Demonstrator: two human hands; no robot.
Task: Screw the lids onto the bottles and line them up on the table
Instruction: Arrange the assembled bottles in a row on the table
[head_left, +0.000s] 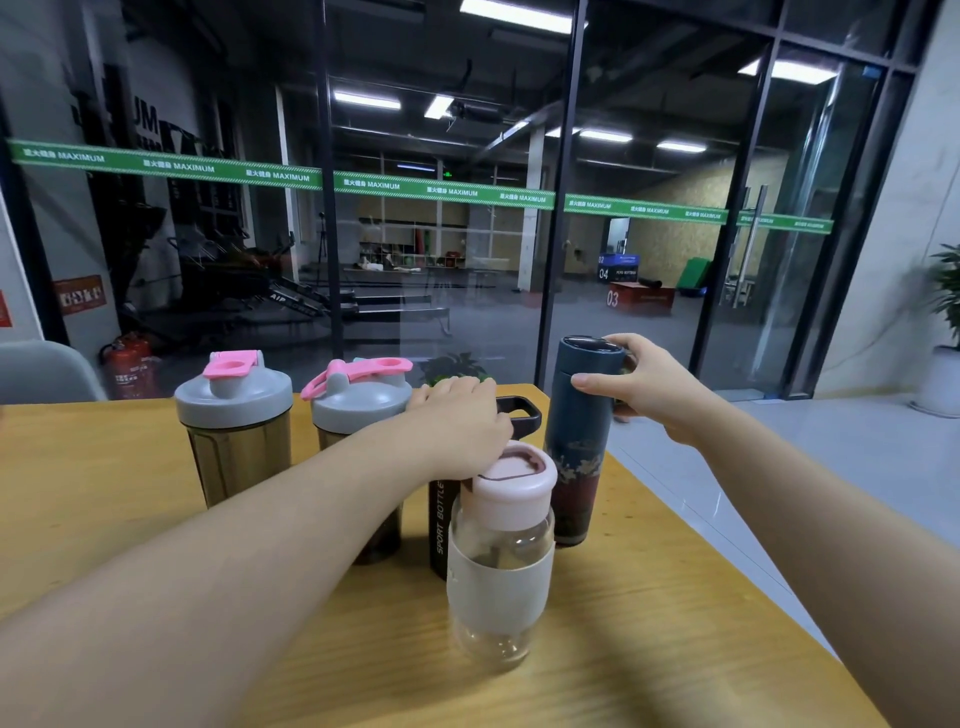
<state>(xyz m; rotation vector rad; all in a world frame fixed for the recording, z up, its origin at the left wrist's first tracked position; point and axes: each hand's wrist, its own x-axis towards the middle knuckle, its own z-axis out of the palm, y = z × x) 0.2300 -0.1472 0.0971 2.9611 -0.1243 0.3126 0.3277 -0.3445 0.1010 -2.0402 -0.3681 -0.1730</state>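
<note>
While L hand (460, 415) caps black bottle (439, 525) | R hand (641, 387) grips flask (576, 441) (upright)

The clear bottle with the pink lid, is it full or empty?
Empty. The clear bottle shows no liquid through its see-through bottom or above its frosted sleeve. Its pink lid is on.

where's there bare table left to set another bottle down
Bare table lies left of the left shaker bottle, and in front of the clear bottle toward the near edge. It is crowded in the middle, where the black sport bottle, second shaker and dark flask cluster under both hands.
</note>
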